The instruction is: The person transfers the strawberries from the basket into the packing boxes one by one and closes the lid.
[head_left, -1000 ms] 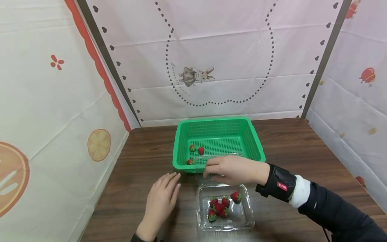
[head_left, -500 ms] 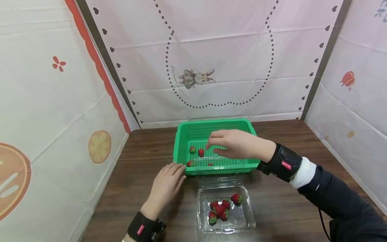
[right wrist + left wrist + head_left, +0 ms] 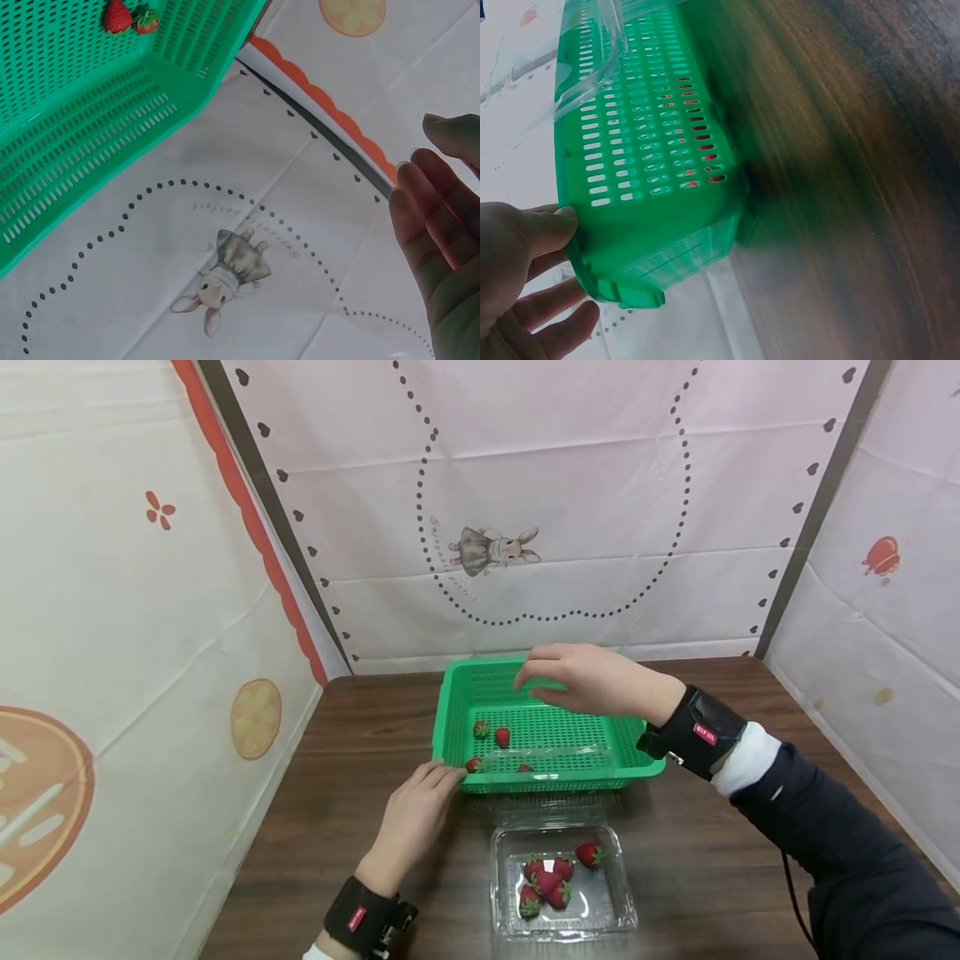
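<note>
The green basket point(image 3: 543, 727) sits on the brown bench point(image 3: 360, 852), near the back wall. A few strawberries point(image 3: 502, 737) lie inside it, at the left side. A moment ago the right hand point(image 3: 592, 681) was down low by the clear box point(image 3: 562, 881). Now it has lifted and hangs above the far part of the basket. One more small berry lies near the front of the basket than before, so it looks like a berry just went in, though I cannot be sure.

The right hand is loose and a bit spread, and it holds nothing. The left hand point(image 3: 416, 814) has slid forward too. Its fingertips point(image 3: 551, 225) now touch the front left corner of the basket, with fingers mostly straight, not gripping. It seems to keep the basket from sliding.

The clear box stands just in front of the basket, lid open, with more red berries point(image 3: 551, 877) bunched in it
</note>
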`<act>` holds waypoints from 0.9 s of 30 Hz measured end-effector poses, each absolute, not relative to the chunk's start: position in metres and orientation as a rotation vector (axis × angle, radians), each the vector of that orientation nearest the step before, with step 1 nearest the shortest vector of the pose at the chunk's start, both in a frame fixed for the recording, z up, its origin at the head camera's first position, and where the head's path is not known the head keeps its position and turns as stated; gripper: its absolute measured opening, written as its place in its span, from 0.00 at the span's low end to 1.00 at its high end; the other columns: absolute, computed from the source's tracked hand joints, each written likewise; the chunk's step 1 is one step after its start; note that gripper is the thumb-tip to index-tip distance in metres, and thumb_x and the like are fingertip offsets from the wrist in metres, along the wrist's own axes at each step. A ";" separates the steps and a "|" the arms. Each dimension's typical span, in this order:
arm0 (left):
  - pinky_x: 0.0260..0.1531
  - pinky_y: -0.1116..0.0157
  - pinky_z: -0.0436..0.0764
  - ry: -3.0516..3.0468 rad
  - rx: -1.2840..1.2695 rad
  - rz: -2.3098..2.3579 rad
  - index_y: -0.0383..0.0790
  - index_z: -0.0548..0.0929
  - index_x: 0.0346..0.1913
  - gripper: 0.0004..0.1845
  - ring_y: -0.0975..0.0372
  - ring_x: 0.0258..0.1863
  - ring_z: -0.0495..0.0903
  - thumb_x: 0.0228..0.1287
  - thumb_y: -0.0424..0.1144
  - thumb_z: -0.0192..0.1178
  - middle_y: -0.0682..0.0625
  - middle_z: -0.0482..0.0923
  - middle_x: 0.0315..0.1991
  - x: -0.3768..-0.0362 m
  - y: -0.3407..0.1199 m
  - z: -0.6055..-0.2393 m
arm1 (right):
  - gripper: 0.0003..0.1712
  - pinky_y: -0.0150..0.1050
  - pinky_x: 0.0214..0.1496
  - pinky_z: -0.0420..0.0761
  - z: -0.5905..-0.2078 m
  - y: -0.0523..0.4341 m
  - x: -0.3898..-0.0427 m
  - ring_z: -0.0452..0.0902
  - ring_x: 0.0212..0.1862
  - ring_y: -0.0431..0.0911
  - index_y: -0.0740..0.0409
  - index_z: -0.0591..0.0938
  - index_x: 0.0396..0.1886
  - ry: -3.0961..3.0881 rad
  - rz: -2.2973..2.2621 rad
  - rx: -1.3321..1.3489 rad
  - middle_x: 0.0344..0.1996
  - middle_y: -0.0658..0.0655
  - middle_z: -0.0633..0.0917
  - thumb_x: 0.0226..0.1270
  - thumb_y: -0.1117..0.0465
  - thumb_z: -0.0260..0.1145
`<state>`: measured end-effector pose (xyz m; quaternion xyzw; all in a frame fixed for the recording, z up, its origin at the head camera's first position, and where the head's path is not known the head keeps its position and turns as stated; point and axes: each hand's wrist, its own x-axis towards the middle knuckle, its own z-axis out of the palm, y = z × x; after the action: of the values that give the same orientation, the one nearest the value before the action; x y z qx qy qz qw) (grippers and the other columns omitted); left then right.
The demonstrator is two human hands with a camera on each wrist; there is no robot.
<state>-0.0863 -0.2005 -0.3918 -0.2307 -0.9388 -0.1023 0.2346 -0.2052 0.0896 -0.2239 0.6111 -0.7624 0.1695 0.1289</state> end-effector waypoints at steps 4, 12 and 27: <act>0.50 0.57 0.84 -2.586 -0.625 -0.293 0.41 0.85 0.54 0.18 0.53 0.57 0.80 0.62 0.27 0.69 0.48 0.85 0.50 -0.088 -0.201 -0.392 | 0.13 0.37 0.47 0.83 -0.221 0.089 -0.215 0.83 0.46 0.44 0.54 0.84 0.49 -2.229 0.490 1.787 0.45 0.53 0.84 0.66 0.66 0.71; 0.50 0.55 0.84 -2.589 -0.603 -0.355 0.41 0.86 0.53 0.17 0.51 0.57 0.79 0.62 0.26 0.69 0.48 0.85 0.50 -0.088 -0.200 -0.394 | 0.11 0.41 0.48 0.83 -0.222 0.077 -0.244 0.83 0.45 0.46 0.54 0.85 0.48 -2.328 0.415 1.774 0.44 0.52 0.84 0.68 0.66 0.69; 0.49 0.55 0.84 -2.586 -0.593 -0.367 0.41 0.86 0.54 0.17 0.50 0.58 0.79 0.63 0.27 0.69 0.48 0.85 0.50 -0.084 -0.198 -0.394 | 0.13 0.45 0.57 0.80 -0.301 0.051 -0.295 0.80 0.57 0.52 0.54 0.84 0.53 -2.725 0.349 1.831 0.53 0.56 0.84 0.70 0.64 0.69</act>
<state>-0.0840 -0.1981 -0.3944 -0.2156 -0.9397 -0.1334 0.2296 -0.2946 0.0512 -0.3013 0.5529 -0.8227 0.1052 -0.0798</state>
